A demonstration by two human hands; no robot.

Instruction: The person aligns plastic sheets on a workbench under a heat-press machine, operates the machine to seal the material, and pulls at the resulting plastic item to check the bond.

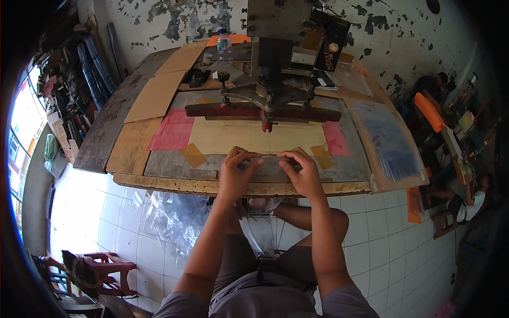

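My left hand [237, 172] and my right hand [301, 172] are raised side by side at the front of the worktable, a small gap between them. On each, thumb and forefinger come close together in a pinch. Whatever thin thing they hold, if anything, I cannot make out. Just beyond my fingertips lies a cream sheet [228, 139] with pink pieces [170, 130] at its ends and yellowish tape squares [194, 155] at its near edge. Above it hangs the long dark red bar [222, 111] of a metal press [270, 58].
Clear plastic film [384, 140] lies at the table's right, cardboard [154, 95] at its left. A water bottle [224, 43] stands at the back. More clear plastic [177, 217] is below the front edge. Another person [429, 85] is at the far right. A red stool [108, 273] stands lower left.
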